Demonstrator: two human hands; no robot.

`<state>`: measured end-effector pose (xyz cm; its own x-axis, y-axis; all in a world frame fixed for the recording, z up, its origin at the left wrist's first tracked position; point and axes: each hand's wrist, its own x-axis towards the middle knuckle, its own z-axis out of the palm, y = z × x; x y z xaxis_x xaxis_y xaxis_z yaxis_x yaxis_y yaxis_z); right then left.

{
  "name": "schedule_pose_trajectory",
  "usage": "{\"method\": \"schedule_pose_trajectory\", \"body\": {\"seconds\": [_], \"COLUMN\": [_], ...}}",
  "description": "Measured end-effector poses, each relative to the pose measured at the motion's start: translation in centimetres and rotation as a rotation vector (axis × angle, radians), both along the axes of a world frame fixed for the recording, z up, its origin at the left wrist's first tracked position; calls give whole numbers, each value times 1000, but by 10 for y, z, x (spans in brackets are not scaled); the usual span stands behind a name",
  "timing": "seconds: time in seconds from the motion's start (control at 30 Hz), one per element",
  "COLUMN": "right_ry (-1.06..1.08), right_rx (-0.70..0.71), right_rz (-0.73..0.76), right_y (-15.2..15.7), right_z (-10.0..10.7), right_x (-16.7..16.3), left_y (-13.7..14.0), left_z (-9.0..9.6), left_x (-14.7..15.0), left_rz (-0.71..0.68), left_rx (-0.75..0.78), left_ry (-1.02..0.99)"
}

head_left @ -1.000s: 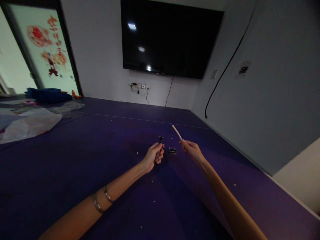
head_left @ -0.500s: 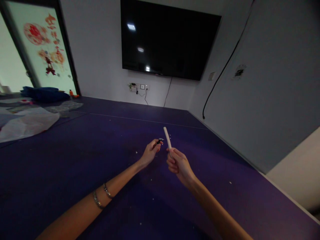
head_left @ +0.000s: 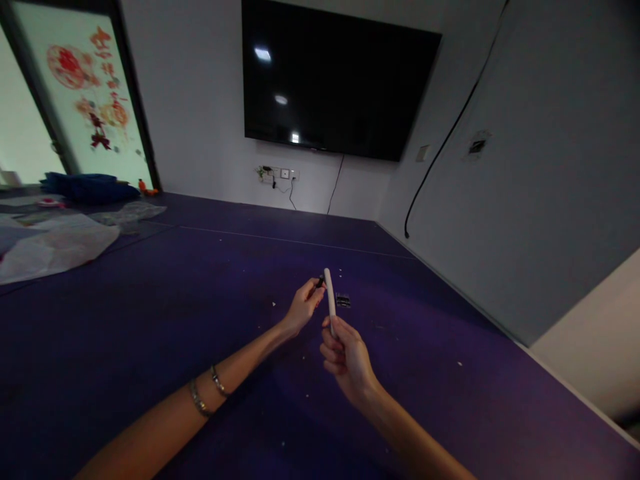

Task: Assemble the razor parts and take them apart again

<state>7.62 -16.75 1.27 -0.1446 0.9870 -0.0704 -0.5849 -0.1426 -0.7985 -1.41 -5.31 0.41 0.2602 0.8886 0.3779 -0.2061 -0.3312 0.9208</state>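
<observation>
My right hand point(head_left: 349, 357) is closed around the lower end of a slim pale stick point(head_left: 331, 297), which points up and tilts slightly left. My left hand point(head_left: 303, 307) pinches a small black piece point(head_left: 321, 282) right beside the stick's upper part; whether the two touch I cannot tell. The black piece is too small to name and partly behind the stick. Just right of the stick, a small dark flat item point(head_left: 343, 300) with pale markings lies on the purple-blue surface point(head_left: 210, 320).
Several tiny white bits point(head_left: 460, 364) are scattered on the surface. At the far left lie clear plastic sheets point(head_left: 65, 250) and a dark blue cloth bundle point(head_left: 90, 188). A black cable point(head_left: 440, 147) hangs along the right wall, and a television point(head_left: 340, 80) is mounted ahead.
My right hand has moved down and left, bringing the stick against or in front of the black piece. The dark flat item on the surface has come into view.
</observation>
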Motion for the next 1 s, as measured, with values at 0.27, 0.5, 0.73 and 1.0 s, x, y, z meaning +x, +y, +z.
{"method": "schedule_pose_trajectory", "body": {"seconds": [0.27, 0.5, 0.73, 1.0], "right_ry": [0, 3, 34, 63], "right_rx": [-7, -25, 1, 2], "right_rz": [-27, -5, -38, -44], "right_y": [0, -1, -2, -1], "right_z": [-1, 0, 2, 3], "right_x": [-5, -5, -7, -10], "left_y": [-2, -7, -7, -8], "left_z": [-2, -2, -2, -3], "left_x": [2, 4, 6, 6], "left_rz": [5, 11, 14, -3], "left_rx": [24, 1, -17, -7], "left_ry": [20, 27, 31, 25]}}
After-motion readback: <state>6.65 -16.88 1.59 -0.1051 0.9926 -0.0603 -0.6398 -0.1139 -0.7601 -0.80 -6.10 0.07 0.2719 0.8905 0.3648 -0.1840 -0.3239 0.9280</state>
